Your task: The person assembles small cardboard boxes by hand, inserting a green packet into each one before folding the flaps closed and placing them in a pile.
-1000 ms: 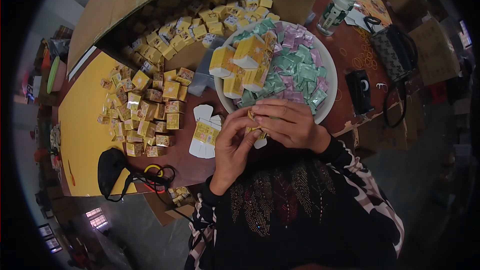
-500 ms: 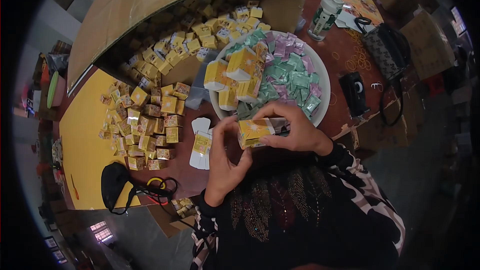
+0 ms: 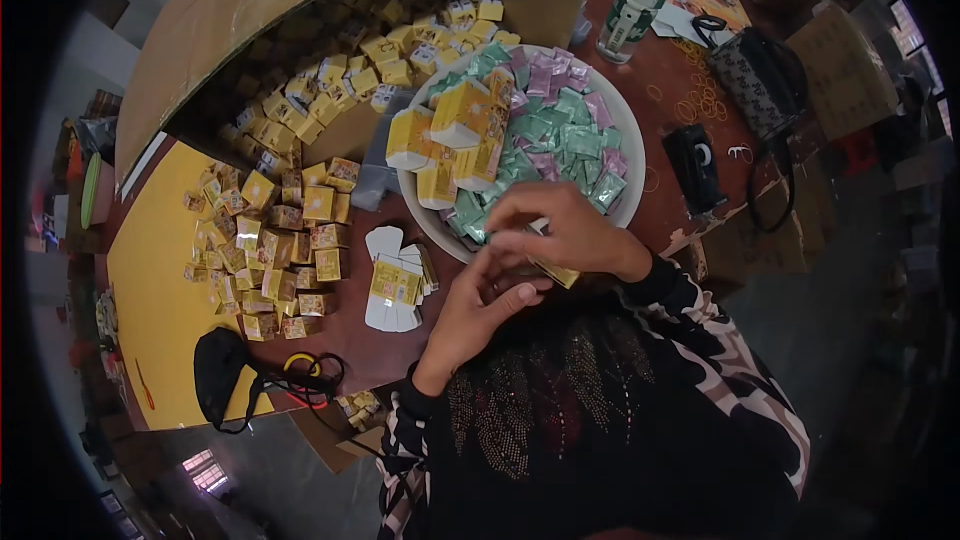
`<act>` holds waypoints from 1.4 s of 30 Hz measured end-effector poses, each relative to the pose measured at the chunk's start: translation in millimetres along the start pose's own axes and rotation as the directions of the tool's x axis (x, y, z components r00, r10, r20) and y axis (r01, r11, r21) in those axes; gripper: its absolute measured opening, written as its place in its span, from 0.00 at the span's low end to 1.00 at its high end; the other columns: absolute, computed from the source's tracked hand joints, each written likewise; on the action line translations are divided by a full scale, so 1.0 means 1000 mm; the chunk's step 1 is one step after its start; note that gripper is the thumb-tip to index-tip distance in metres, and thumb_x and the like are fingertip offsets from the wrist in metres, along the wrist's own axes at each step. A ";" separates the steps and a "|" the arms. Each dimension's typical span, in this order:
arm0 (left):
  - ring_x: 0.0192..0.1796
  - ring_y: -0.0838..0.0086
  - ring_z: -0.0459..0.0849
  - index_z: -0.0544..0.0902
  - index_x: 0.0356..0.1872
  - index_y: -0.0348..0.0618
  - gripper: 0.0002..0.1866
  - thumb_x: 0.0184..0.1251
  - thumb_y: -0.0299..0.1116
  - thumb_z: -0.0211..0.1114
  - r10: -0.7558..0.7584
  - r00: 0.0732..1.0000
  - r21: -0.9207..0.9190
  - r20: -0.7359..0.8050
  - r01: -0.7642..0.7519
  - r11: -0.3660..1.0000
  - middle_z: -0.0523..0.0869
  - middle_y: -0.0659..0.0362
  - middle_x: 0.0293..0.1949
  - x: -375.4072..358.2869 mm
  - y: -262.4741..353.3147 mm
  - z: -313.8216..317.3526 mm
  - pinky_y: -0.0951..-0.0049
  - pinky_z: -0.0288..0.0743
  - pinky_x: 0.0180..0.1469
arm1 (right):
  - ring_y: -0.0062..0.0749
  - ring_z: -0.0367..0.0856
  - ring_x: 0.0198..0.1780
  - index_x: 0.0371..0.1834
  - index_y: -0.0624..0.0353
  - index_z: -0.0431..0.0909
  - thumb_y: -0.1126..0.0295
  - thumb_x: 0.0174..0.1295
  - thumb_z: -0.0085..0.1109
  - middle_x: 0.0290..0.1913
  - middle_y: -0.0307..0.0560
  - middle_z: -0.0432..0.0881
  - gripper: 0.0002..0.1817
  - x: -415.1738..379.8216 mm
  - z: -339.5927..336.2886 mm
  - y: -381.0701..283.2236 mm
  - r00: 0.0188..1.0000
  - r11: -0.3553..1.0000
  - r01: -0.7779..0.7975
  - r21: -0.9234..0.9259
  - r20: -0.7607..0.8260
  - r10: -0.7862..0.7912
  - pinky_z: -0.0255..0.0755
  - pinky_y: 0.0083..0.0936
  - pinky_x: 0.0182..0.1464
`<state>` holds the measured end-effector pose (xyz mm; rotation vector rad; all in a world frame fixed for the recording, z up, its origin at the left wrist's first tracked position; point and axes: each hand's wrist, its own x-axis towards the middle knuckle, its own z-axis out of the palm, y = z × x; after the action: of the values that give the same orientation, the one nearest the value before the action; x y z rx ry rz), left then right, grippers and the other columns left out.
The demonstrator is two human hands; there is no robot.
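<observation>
My left hand (image 3: 478, 312) and my right hand (image 3: 568, 232) meet at the near rim of a white basin (image 3: 641, 165). Between them is a small yellow carton (image 3: 560, 274), mostly covered by my fingers, with just a yellow edge showing below the right palm. Both hands are closed around it, the right one slightly blurred. Green sachets (image 3: 582, 140) and pink sachets (image 3: 545, 80) fill the basin. Several larger yellow cartons (image 3: 460, 120) are stacked at its left side. Left of my left hand lies a stack of flattened cartons (image 3: 395, 285).
Many small yellow boxes (image 3: 270, 250) are heaped to the left, and more lie inside a large cardboard box (image 3: 200, 50). A clear bottle (image 3: 632, 15), rubber bands (image 3: 703, 95), a black pouch (image 3: 692, 168) and a handbag (image 3: 752, 80) stand right. A black bag (image 3: 222, 370) lies front left.
The carton has been turned and is now mostly hidden by my hands. My right hand has moved up and left over my left fingers. The view has shifted slightly.
</observation>
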<state>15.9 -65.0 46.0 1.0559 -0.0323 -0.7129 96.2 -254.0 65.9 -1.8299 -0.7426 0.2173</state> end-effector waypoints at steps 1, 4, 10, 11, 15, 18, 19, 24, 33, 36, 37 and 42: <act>0.61 0.62 0.82 0.58 0.75 0.34 0.33 0.73 0.23 0.62 0.076 0.996 0.008 -0.042 -0.076 0.997 0.73 0.46 0.65 0.000 0.000 0.002 0.69 0.82 0.57 | 0.23 0.84 0.41 0.44 0.64 0.83 0.73 0.65 0.66 0.38 0.42 0.85 0.08 0.000 0.003 0.004 0.985 0.996 -0.018 0.088 -0.170 0.033 0.78 0.23 0.43; 0.62 0.59 0.81 0.54 0.76 0.35 0.35 0.73 0.22 0.61 0.146 0.984 0.094 -0.098 -0.137 0.986 0.72 0.44 0.66 0.001 0.004 0.005 0.66 0.81 0.59 | 0.24 0.84 0.43 0.49 0.64 0.82 0.71 0.64 0.67 0.43 0.43 0.86 0.13 -0.008 -0.021 0.013 0.917 0.978 -0.043 0.202 -0.380 0.119 0.78 0.25 0.47; 0.64 0.58 0.80 0.54 0.77 0.35 0.35 0.74 0.23 0.61 0.145 0.982 0.069 -0.125 -0.137 0.988 0.70 0.43 0.68 -0.001 0.003 0.002 0.64 0.80 0.61 | 0.42 0.77 0.61 0.70 0.53 0.73 0.65 0.55 0.75 0.59 0.50 0.79 0.36 -0.039 -0.045 -0.008 0.995 0.960 0.089 -0.265 0.072 -0.073 0.72 0.34 0.62; 0.65 0.58 0.79 0.54 0.76 0.35 0.35 0.74 0.23 0.61 0.157 0.982 0.064 -0.106 -0.151 0.986 0.70 0.42 0.68 0.001 0.003 0.003 0.64 0.79 0.62 | 0.42 0.77 0.61 0.70 0.53 0.73 0.65 0.55 0.75 0.59 0.50 0.79 0.36 -0.042 -0.042 -0.007 0.995 0.961 0.086 -0.264 0.072 -0.069 0.72 0.34 0.62; 0.66 0.57 0.79 0.59 0.72 0.32 0.30 0.75 0.25 0.62 0.166 0.981 0.035 -0.099 -0.164 0.986 0.72 0.43 0.67 0.004 0.004 0.008 0.63 0.79 0.62 | 0.46 0.75 0.61 0.72 0.50 0.71 0.60 0.51 0.78 0.57 0.50 0.78 0.42 -0.047 -0.038 0.001 0.997 0.918 0.050 -0.393 0.081 -0.020 0.70 0.38 0.63; 0.64 0.61 0.80 0.65 0.66 0.33 0.26 0.72 0.26 0.65 0.177 0.978 -0.031 -0.111 -0.182 0.983 0.76 0.46 0.64 0.004 0.003 0.006 0.63 0.78 0.63 | 0.44 0.77 0.59 0.70 0.52 0.72 0.57 0.50 0.79 0.56 0.49 0.79 0.43 -0.038 -0.030 -0.004 0.977 0.924 0.190 -0.331 -0.033 -0.212 0.71 0.39 0.61; 0.64 0.61 0.80 0.65 0.66 0.33 0.26 0.72 0.26 0.65 0.175 0.979 -0.027 -0.100 -0.179 0.983 0.76 0.46 0.64 0.004 0.000 0.004 0.63 0.78 0.63 | 0.44 0.77 0.58 0.69 0.53 0.73 0.56 0.49 0.80 0.55 0.48 0.79 0.42 -0.036 -0.024 -0.008 0.935 0.911 0.295 -0.289 -0.109 -0.337 0.71 0.40 0.61; 0.60 0.68 0.81 0.68 0.63 0.35 0.28 0.65 0.24 0.70 0.287 0.951 -0.226 -0.118 -0.307 0.925 0.81 0.53 0.56 0.007 -0.003 0.002 0.63 0.78 0.63 | 0.44 0.79 0.58 0.67 0.58 0.73 0.56 0.47 0.81 0.58 0.48 0.79 0.43 -0.028 0.013 0.000 0.865 0.861 0.424 -0.282 -0.157 -0.477 0.72 0.42 0.61; 0.58 0.63 0.83 0.64 0.70 0.32 0.38 0.60 0.24 0.71 0.318 0.903 -0.102 -0.290 -0.359 0.928 0.79 0.49 0.60 -0.010 0.007 -0.014 0.60 0.82 0.58 | 0.35 0.82 0.56 0.52 0.55 0.83 0.64 0.53 0.76 0.53 0.45 0.83 0.23 -0.035 -0.099 0.010 0.866 0.893 -0.385 -0.234 -0.426 0.261 0.77 0.33 0.53; 0.60 0.68 0.81 0.68 0.67 0.32 0.34 0.60 0.22 0.72 0.355 0.875 -0.029 -0.330 -0.385 0.922 0.80 0.52 0.58 -0.010 0.006 -0.015 0.66 0.77 0.64 | 0.40 0.83 0.51 0.44 0.54 0.85 0.71 0.51 0.74 0.47 0.45 0.83 0.16 -0.040 -0.109 0.020 0.959 0.640 -0.237 -0.731 -0.070 0.276 0.78 0.35 0.49; 0.59 0.68 0.81 0.70 0.66 0.31 0.32 0.59 0.21 0.72 0.388 0.850 0.024 -0.357 -0.407 0.913 0.80 0.52 0.58 -0.010 0.006 -0.014 0.67 0.76 0.64 | 0.43 0.82 0.49 0.44 0.54 0.84 0.71 0.49 0.74 0.46 0.45 0.82 0.17 -0.043 -0.106 0.019 0.979 0.633 -0.148 -0.760 -0.022 0.203 0.78 0.37 0.48; 0.60 0.69 0.80 0.69 0.66 0.33 0.32 0.60 0.19 0.71 0.382 0.845 0.043 -0.373 -0.396 0.917 0.80 0.53 0.59 -0.012 0.007 -0.015 0.67 0.76 0.64 | 0.48 0.81 0.48 0.44 0.53 0.82 0.73 0.46 0.72 0.43 0.46 0.78 0.18 -0.042 -0.090 0.022 0.977 0.620 -0.145 -0.771 -0.014 0.211 0.77 0.42 0.45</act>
<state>15.6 -44.4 47.5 1.0938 0.0944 -0.1333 115.1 -353.6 72.4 -2.7508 -0.7654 0.0964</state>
